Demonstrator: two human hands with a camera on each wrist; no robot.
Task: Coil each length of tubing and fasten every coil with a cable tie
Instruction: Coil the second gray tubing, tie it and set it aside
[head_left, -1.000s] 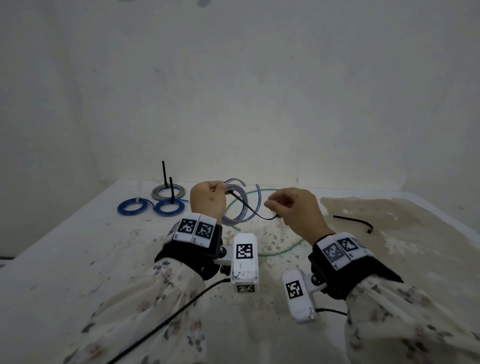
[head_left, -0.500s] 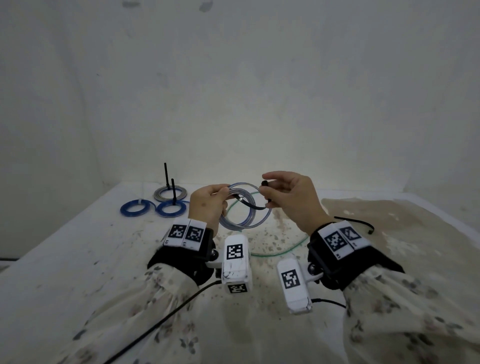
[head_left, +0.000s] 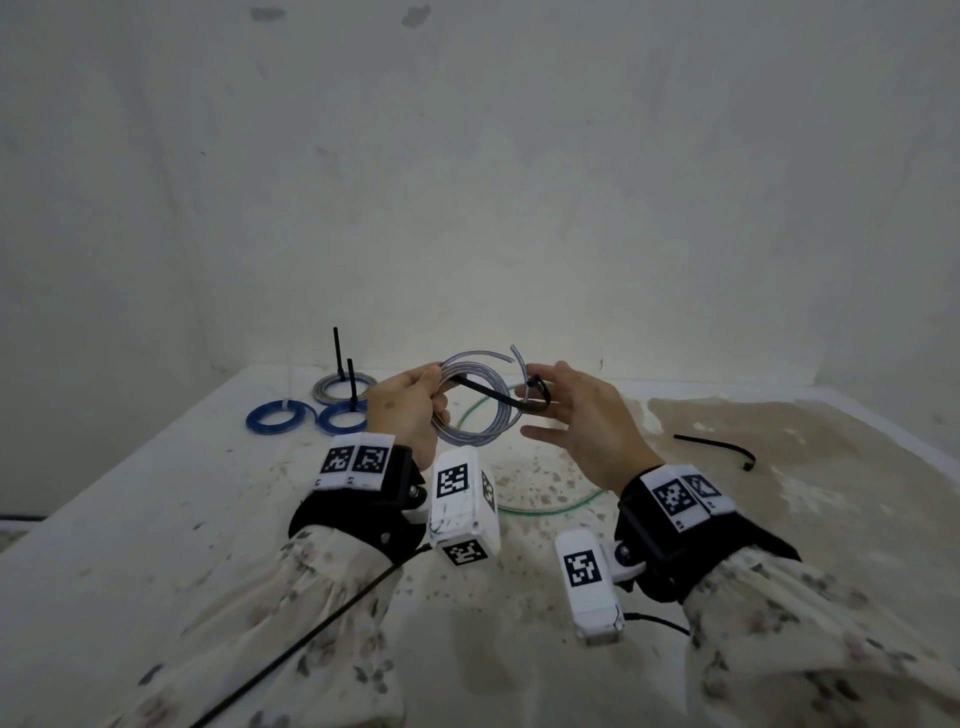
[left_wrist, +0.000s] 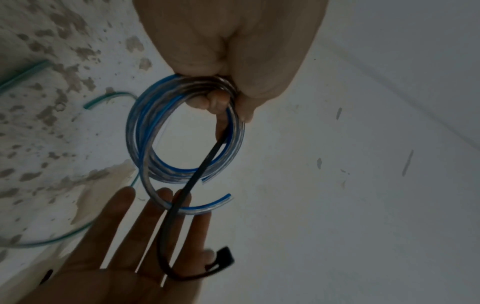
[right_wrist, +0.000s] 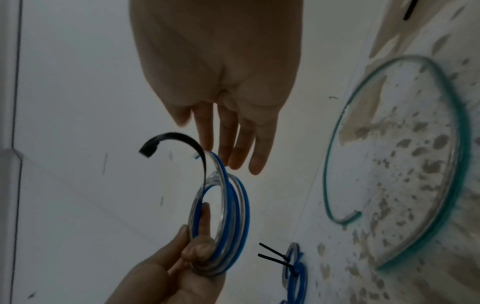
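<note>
A coil of clear, blue-striped tubing is held in the air above the desk. The left hand pinches its left edge, fingers curled around the loops and one end of a black cable tie. The tie arcs across the coil to the right hand, whose fingers are straight and spread; whether they touch the tie is unclear. Uncoiled green tubing lies beneath. Three tied coils sit far left, a spare tie right.

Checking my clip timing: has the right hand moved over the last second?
Yes. The right hand rose and opened, and is now level with the table's back edge instead of below it.
</note>
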